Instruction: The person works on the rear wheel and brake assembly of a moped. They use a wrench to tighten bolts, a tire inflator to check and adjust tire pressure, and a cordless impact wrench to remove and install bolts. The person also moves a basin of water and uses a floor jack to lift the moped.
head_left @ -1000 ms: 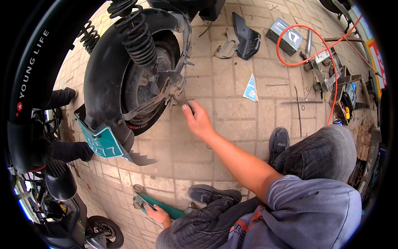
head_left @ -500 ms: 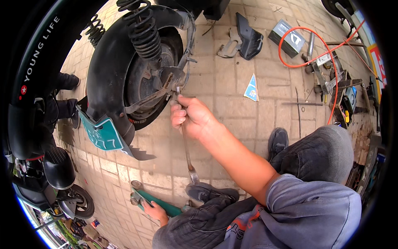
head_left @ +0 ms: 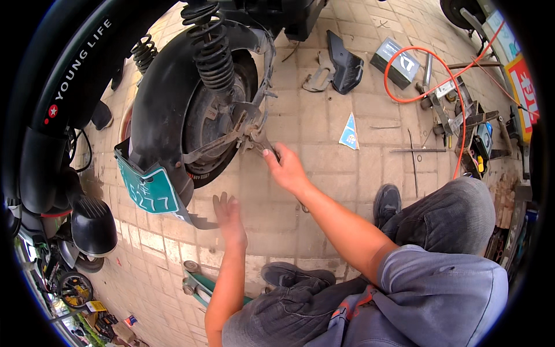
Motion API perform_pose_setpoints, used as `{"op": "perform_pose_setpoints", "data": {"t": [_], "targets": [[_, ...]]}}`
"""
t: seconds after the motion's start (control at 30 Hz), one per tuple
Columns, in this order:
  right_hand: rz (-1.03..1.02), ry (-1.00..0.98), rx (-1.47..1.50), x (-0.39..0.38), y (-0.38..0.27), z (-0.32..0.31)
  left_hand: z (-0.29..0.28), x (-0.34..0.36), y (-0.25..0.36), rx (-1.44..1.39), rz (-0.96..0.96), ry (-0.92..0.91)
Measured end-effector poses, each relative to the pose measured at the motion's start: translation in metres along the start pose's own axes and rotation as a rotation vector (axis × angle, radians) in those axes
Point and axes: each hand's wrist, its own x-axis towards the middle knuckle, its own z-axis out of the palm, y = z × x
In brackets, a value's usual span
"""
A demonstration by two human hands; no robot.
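Note:
My right hand (head_left: 287, 169) is closed around a wrench (head_left: 266, 146). The wrench's upper end meets the axle area of a scooter's rear wheel (head_left: 248, 81), beside a metal bracket; the exact fit on the nut is too small to tell. Its lower end peeks out under my right wrist. My left hand (head_left: 231, 222) is raised over the paving, blurred, with its fingers stretched out and nothing seen in them. It is nearest the lower corner of the black rear mudguard (head_left: 153, 110) and the green licence plate (head_left: 151, 191). A coil spring shock absorber (head_left: 213, 61) stands above the wheel.
A green floor jack (head_left: 199, 284) lies by my left forearm, near my shoe. Right of the wheel are a black plastic cover (head_left: 345, 63), a box (head_left: 395, 62), a looped orange hose (head_left: 386, 81) and a tray of tools (head_left: 483, 147). Another scooter (head_left: 92, 228) stands at left.
My left hand has left the green jack and risen toward the wheel. My right hand has moved right, swinging the wrench's lower end to the right.

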Motion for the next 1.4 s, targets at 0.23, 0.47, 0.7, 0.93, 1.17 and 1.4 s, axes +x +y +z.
{"op": "perform_pose_setpoints", "data": {"t": [0.23,0.47,0.7,0.93,1.17,1.4], "targets": [[-0.072,-0.075,-0.034,0.005,-0.001,-0.016,-0.011,0.093,0.018,0.107,0.537,0.367],[0.009,-0.072,0.029,0.002,0.000,-0.009,0.013,0.090,0.039,0.049,0.614,0.325],[0.028,-0.058,0.013,0.004,-0.009,-0.006,0.003,0.099,0.035,0.042,0.609,0.291],[0.629,-0.213,0.747,-0.010,-0.056,0.005,-0.004,0.100,0.032,0.026,0.585,0.226],[0.776,-0.234,0.992,-0.012,-0.074,-0.003,-0.007,0.102,0.028,0.046,0.584,0.236],[0.058,0.048,0.142,-0.010,0.001,0.004,0.001,0.093,0.033,0.091,0.592,0.215]]}}
